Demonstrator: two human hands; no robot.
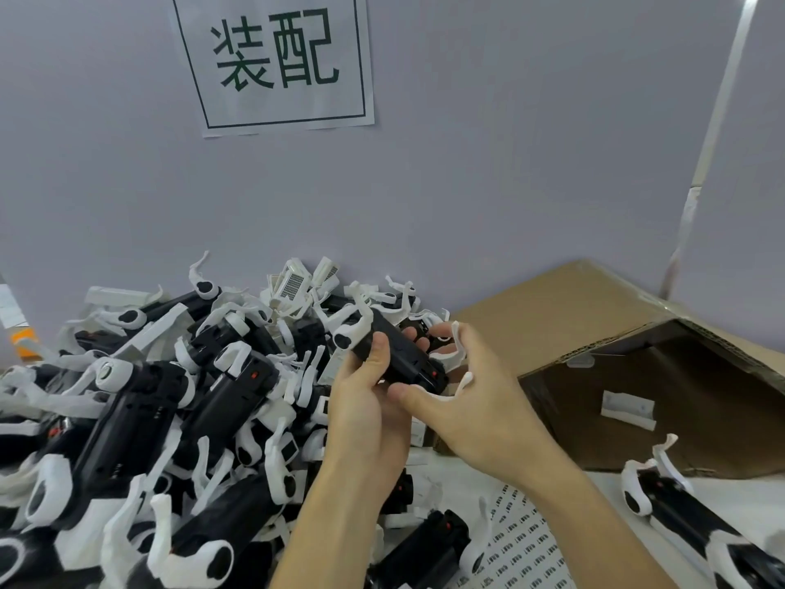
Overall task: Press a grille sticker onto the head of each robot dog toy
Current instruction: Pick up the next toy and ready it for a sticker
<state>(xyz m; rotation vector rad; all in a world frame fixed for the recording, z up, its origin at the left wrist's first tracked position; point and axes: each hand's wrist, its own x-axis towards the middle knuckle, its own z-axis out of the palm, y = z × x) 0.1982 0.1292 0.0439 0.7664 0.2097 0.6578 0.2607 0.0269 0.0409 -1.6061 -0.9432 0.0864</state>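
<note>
Only the head view here, so I'll place everything off the cardboard box (637, 376), which sits open against the grey wall (467, 184).

Just left of the box both hands are up on one robot dog toy (395, 354), black body with white legs, lifted clear of the table. The left hand (365, 401) grips it from below, thumb curled up over the near side of the body. The right hand (471, 401) holds the end nearest the box, fingers curled round that end with white legs poking out between them, thumb pressed on the underside. I can't tell whether a sticker is on its head yet, that part's hidden.

Further left of the box is a big heap of toys (170, 418), all jumbled. Right in front of the box, a sticker sheet (522, 542) lies flat on the table, and another dog (679, 516) lies beside it. A printed sign (276, 61) is taped on the wall, up and left of the box.
</note>
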